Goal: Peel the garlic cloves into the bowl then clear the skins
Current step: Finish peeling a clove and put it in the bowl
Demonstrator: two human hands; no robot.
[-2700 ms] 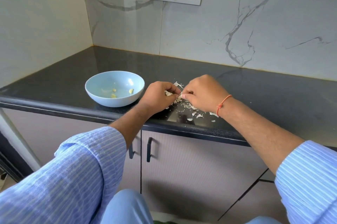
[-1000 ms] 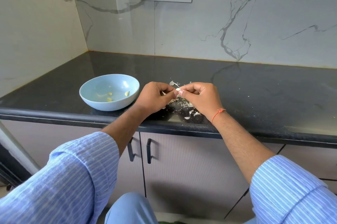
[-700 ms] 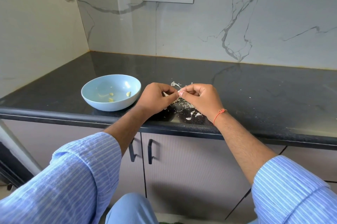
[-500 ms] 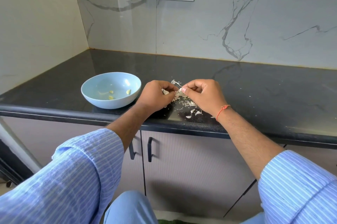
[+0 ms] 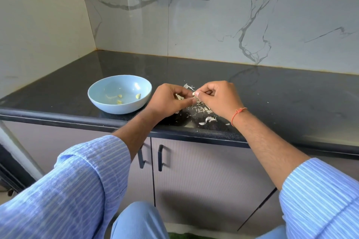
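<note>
Right hand (image 5: 217, 98) fingers pinch garlic clove (image 5: 193, 93) over worktop (image 5: 272, 91); left hand (image 5: 168, 100) fingers curled, pinching skin. Strip skin downward onto pile of skins (image 5: 204, 110); blue bowl (image 5: 97, 95) sits at 9 o'clock.

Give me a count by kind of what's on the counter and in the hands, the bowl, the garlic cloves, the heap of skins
Bowl: 1
Peeled cloves in the bowl: 3
Clove pinched in the right hand, left hand beside it: 1
Heap of skins: 1
Total: 6

Head view, down over countertop (image 5: 272, 91)
</note>
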